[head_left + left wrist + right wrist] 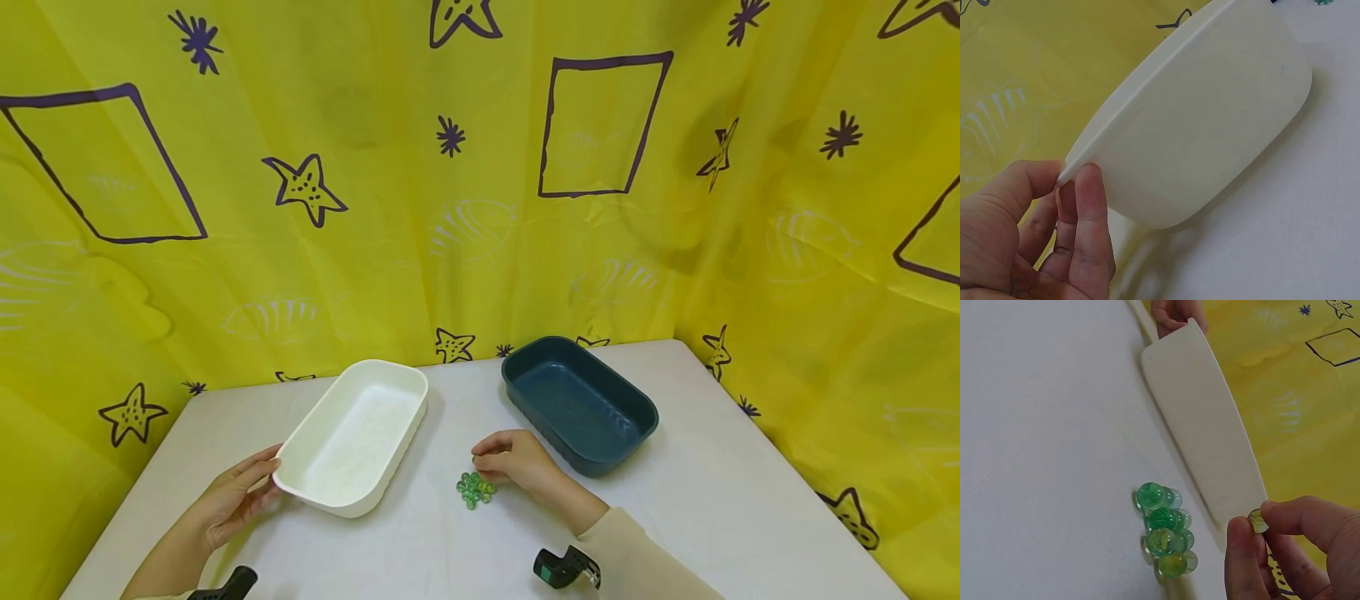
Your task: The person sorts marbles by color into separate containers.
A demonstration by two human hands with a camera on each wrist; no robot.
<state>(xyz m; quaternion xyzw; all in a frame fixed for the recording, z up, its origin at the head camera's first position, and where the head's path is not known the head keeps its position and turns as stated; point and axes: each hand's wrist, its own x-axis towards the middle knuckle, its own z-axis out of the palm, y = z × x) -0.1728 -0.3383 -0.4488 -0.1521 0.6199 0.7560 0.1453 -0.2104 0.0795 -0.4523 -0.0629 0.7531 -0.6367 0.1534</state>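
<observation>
My left hand [238,493] pinches the rim of a white plastic basin [356,437] at its near left corner, thumb on top and fingers beneath, as the left wrist view shows. Between thumb and fingertips of my right hand [517,461] is a single glass marble [1258,520], clear with a yellowish tint. Just below that hand, a cluster of green and yellow-green marbles [472,490] lies on the white tabletop. The marble held is raised above the cluster. A dark teal basin [581,404] stands behind and to the right of my right hand.
The table [420,558] has a white cover. A yellow curtain [375,250] with starfish and fish prints hangs behind it and along both sides. Black wrist camera mounts [562,568] sit on both forearms.
</observation>
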